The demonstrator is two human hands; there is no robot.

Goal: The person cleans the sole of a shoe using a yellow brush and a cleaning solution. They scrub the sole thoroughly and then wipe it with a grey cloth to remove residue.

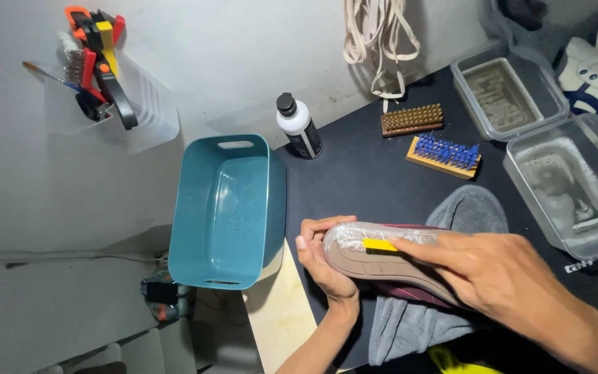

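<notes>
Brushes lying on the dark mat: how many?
2. A brown-bristled brush lies near the mat's far edge; a blue-bristled brush lies just right of and nearer than it. Others may be hidden behind the hands or the shoe.

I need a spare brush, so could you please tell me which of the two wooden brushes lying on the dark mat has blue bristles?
The light wooden brush nearer the shoe has blue bristles; the darker brown brush behind it has golden ones.

Bare forearms — left hand (323, 260), right hand (500, 273)
</notes>
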